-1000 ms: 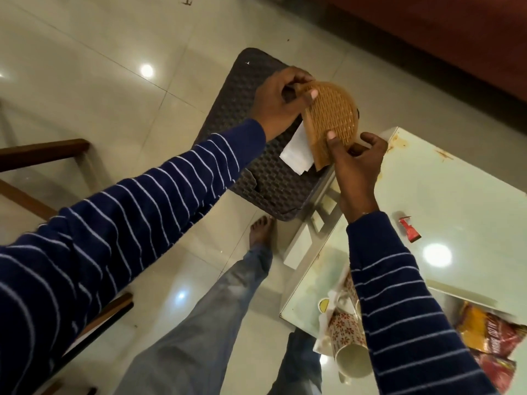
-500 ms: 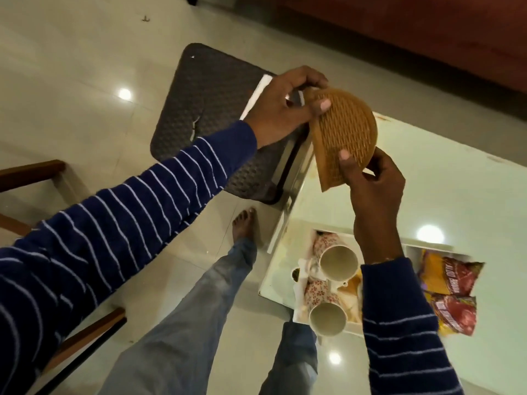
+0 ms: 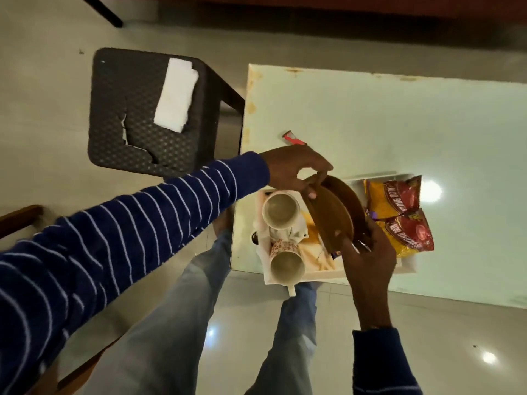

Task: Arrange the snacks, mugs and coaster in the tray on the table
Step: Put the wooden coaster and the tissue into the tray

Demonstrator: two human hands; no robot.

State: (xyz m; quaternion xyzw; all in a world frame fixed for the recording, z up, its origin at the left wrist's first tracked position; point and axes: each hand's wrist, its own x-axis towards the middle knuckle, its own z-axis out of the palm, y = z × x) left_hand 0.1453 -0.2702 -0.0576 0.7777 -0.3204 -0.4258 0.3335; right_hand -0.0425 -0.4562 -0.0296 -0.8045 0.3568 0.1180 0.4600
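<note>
A round brown woven coaster (image 3: 330,215) is held tilted over the middle of the white tray (image 3: 409,265). My left hand (image 3: 293,169) pinches its far edge and my right hand (image 3: 368,258) grips its near edge. A second brown disc (image 3: 349,195) shows just behind it. Two floral mugs (image 3: 281,210) (image 3: 286,265) stand at the tray's left end. Two red and yellow snack packets (image 3: 395,198) (image 3: 410,236) lie at its right end. What lies under the coaster is hidden.
The tray sits at the near left corner of a pale glass table (image 3: 399,124). A small red wrapper (image 3: 293,138) lies on the table beyond the tray. A dark woven stool (image 3: 137,115) with a white tissue (image 3: 175,95) stands to the left. My legs are below.
Both hands have brought the coaster down and toward me, from above the stool and table edge to just over the tray. The view has swung to look straight down at the tray.
</note>
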